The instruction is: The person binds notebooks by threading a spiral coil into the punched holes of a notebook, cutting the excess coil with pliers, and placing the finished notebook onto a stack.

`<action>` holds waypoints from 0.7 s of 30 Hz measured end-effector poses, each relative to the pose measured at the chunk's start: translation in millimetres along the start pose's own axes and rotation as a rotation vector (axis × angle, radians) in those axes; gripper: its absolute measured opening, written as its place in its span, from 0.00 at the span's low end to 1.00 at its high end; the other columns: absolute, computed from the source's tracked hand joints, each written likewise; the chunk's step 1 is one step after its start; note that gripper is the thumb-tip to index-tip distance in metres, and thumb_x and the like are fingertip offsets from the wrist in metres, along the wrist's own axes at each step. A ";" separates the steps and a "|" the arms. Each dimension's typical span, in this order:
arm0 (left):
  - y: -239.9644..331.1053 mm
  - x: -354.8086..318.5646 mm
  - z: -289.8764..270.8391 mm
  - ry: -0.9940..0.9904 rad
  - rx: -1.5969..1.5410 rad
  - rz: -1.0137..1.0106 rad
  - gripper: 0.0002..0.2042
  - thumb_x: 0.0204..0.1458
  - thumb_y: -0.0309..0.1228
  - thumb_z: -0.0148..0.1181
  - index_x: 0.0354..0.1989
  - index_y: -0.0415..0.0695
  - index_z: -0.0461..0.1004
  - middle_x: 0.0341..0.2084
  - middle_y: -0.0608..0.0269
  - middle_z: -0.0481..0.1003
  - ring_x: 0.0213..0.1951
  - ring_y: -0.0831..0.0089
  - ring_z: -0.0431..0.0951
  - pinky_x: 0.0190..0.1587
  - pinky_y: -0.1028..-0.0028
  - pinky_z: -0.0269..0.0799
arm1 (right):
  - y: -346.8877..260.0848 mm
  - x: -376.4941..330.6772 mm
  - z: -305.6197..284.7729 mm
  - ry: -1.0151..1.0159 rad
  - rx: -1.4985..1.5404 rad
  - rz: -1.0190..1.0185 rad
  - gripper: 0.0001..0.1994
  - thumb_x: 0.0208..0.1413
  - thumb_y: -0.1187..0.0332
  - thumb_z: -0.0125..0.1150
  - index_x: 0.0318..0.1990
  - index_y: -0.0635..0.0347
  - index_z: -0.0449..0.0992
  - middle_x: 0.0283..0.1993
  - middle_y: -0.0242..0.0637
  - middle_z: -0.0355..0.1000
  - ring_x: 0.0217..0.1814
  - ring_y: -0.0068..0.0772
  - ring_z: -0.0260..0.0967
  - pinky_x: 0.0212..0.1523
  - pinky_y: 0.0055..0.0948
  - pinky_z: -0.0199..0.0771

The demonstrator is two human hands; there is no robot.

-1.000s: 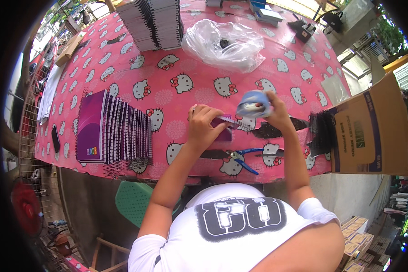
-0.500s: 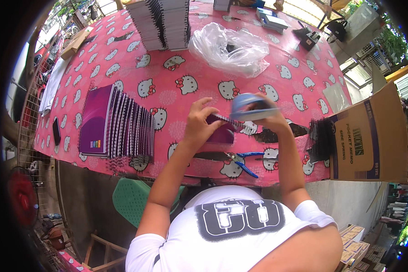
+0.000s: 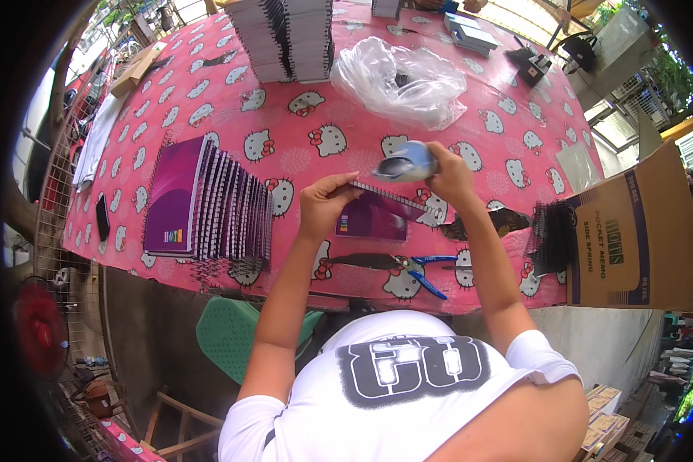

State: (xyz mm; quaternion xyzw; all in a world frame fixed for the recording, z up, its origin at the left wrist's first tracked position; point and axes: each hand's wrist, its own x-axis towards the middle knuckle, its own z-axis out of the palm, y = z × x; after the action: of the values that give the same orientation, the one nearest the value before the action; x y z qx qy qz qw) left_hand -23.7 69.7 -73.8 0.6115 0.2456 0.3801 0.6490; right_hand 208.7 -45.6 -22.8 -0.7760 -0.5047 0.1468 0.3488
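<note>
A purple notebook [image 3: 377,221] lies in front of me, its spiral-bound edge [image 3: 393,199] along the far side. My left hand [image 3: 327,204] pinches the left end of that spiral edge between thumb and fingers. Above the binding, my right hand [image 3: 450,181] grips a rounded light-blue object [image 3: 406,163] with a dark hollow or window; its exact kind is unclear. Nearer my body lie blue-handled pliers [image 3: 422,279] and a dark, blade-shaped tool [image 3: 362,260]. Left of my left hand stands a leaning row of purple spiral notebooks [image 3: 179,204].
A cardboard box [image 3: 631,231] stands at the right edge beside a bundle of black spirals [image 3: 550,239]. Tall notebook stacks [image 3: 281,42] and a clear plastic bag [image 3: 400,81] occupy the far side. A phone [image 3: 102,217] lies at far left on the pink patterned tablecloth [image 3: 296,127].
My left fingers have closed on the spiral's end. The light-blue object has turned and risen slightly, with my right hand now behind its right side. The notebook cover shows more.
</note>
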 end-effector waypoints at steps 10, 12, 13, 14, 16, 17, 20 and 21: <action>6.2 6.0 15.2 -0.138 -0.300 -0.046 0.11 0.45 0.13 0.65 0.37 0.37 0.76 0.38 0.60 0.78 0.42 0.77 0.77 0.45 0.79 0.76 | 40.4 -122.1 -25.1 0.207 -0.666 -0.056 0.35 0.46 0.69 0.66 0.64 0.57 0.58 0.66 0.49 0.53 0.71 0.53 0.45 0.67 0.53 0.49; 23.8 -2.0 35.4 -0.043 -0.223 0.015 0.10 0.45 0.14 0.65 0.35 0.38 0.76 0.38 0.59 0.78 0.41 0.76 0.77 0.44 0.78 0.76 | 13.5 -166.7 0.7 -0.016 -0.409 -0.154 0.34 0.47 0.68 0.67 0.63 0.58 0.60 0.62 0.49 0.57 0.67 0.53 0.50 0.65 0.48 0.52; 34.1 -6.7 44.1 0.007 -0.181 0.048 0.09 0.46 0.14 0.65 0.35 0.38 0.75 0.38 0.59 0.78 0.41 0.76 0.78 0.44 0.78 0.77 | 9.5 -180.5 16.8 -0.097 -0.332 -0.163 0.32 0.47 0.69 0.66 0.61 0.58 0.62 0.59 0.49 0.61 0.65 0.53 0.54 0.63 0.45 0.55; 40.7 -9.7 49.7 0.031 -0.128 0.155 0.08 0.46 0.15 0.65 0.34 0.38 0.75 0.38 0.58 0.78 0.40 0.76 0.78 0.43 0.78 0.77 | 17.3 -182.3 25.0 -0.055 -0.296 -0.157 0.31 0.47 0.68 0.67 0.60 0.58 0.64 0.58 0.49 0.62 0.63 0.53 0.56 0.61 0.44 0.57; 50.1 -19.3 58.8 0.094 -0.030 0.368 0.07 0.46 0.16 0.66 0.33 0.38 0.75 0.36 0.56 0.78 0.38 0.75 0.79 0.40 0.78 0.77 | 15.5 -175.6 28.0 0.018 -0.229 -0.155 0.29 0.47 0.67 0.68 0.58 0.58 0.67 0.54 0.48 0.65 0.59 0.51 0.60 0.58 0.42 0.60; 55.3 -24.2 60.7 0.116 0.048 0.404 0.08 0.45 0.16 0.67 0.33 0.37 0.75 0.36 0.54 0.78 0.38 0.74 0.79 0.39 0.78 0.77 | 16.7 -169.6 24.5 0.110 -0.146 -0.130 0.24 0.47 0.68 0.67 0.54 0.59 0.71 0.51 0.47 0.67 0.54 0.49 0.64 0.54 0.40 0.64; 71.0 -35.2 62.8 0.186 0.242 0.523 0.08 0.44 0.16 0.68 0.32 0.35 0.76 0.34 0.50 0.78 0.36 0.72 0.79 0.36 0.79 0.76 | -56.8 -142.1 -9.3 0.170 0.169 -0.257 0.22 0.47 0.68 0.66 0.52 0.61 0.72 0.48 0.47 0.68 0.50 0.49 0.64 0.50 0.42 0.66; 75.4 -37.4 64.0 0.208 0.279 0.564 0.07 0.44 0.17 0.68 0.31 0.36 0.76 0.33 0.51 0.78 0.34 0.72 0.80 0.35 0.78 0.77 | -70.7 -136.2 -11.2 0.213 0.130 -0.295 0.22 0.47 0.68 0.66 0.52 0.61 0.73 0.48 0.47 0.68 0.49 0.49 0.65 0.50 0.42 0.66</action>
State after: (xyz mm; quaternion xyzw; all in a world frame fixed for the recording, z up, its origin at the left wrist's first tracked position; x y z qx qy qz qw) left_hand -10.2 -1.6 3.1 0.6964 0.1812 0.5677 0.3998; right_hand 106.1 -153.1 17.1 -0.6806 -0.5625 0.0433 0.4675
